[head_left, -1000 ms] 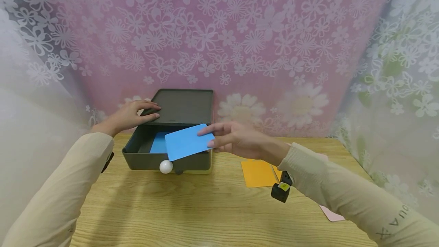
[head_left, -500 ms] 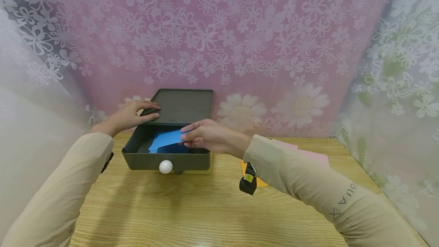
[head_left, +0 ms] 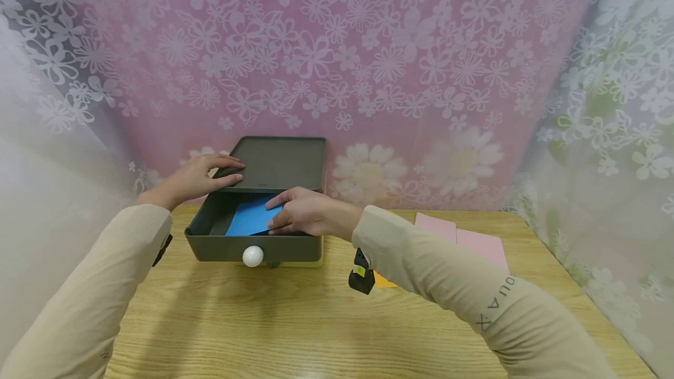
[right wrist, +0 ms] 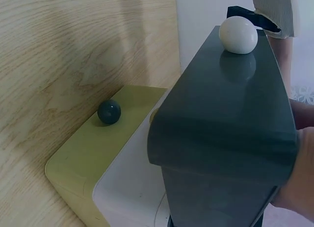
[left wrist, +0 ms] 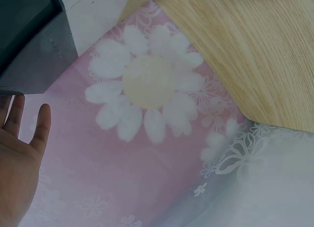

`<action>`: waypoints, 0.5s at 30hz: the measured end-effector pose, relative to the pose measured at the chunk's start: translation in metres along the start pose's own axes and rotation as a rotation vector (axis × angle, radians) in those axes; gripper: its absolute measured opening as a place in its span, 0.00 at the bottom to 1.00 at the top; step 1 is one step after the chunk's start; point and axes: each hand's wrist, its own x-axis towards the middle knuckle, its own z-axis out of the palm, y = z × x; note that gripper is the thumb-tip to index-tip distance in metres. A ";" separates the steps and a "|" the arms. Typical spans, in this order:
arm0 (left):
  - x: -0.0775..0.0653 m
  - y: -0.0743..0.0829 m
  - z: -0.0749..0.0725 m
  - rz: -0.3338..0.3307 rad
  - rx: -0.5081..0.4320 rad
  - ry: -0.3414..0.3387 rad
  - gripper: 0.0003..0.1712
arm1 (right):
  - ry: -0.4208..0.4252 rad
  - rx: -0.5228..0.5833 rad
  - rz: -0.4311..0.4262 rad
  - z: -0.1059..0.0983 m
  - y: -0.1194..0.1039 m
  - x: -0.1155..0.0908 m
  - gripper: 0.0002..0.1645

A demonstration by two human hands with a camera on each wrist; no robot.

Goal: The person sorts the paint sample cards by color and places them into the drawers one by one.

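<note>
A dark grey drawer [head_left: 216,244] with a white round knob [head_left: 253,256] stands pulled out from a small desktop drawer unit, whose grey top [head_left: 284,162] lies behind it. My right hand [head_left: 308,212] reaches into the drawer and holds a blue card [head_left: 250,215] by its right side, thumb and fingers on it. The card lies low in the drawer, over another blue card that is now mostly hidden. My left hand [head_left: 197,177] rests against the left side of the unit's top, fingers extended; the left wrist view shows the fingertips [left wrist: 41,114] at its edge.
Pink cards [head_left: 479,244] lie on the wooden table [head_left: 253,320] at right. An orange card [head_left: 386,281] is mostly hidden under my right sleeve. Below the grey drawer is a yellow-green drawer [right wrist: 117,119] with a dark knob [right wrist: 109,112]. A flowered curtain [head_left: 368,75] hangs behind.
My right hand has moved left and down with the blue card, from above the drawer front into the drawer. The left hand stays in place.
</note>
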 end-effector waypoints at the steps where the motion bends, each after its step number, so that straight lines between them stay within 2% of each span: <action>1: 0.000 0.000 0.000 0.000 0.000 0.001 0.28 | -0.002 -0.009 0.001 0.000 0.000 0.000 0.30; 9: -0.001 0.001 -0.001 -0.001 0.001 -0.013 0.28 | -0.015 -0.131 0.041 -0.001 -0.003 -0.007 0.31; 15: 0.001 -0.001 0.000 0.000 -0.010 -0.005 0.28 | -0.004 -0.127 0.057 -0.002 -0.007 -0.014 0.32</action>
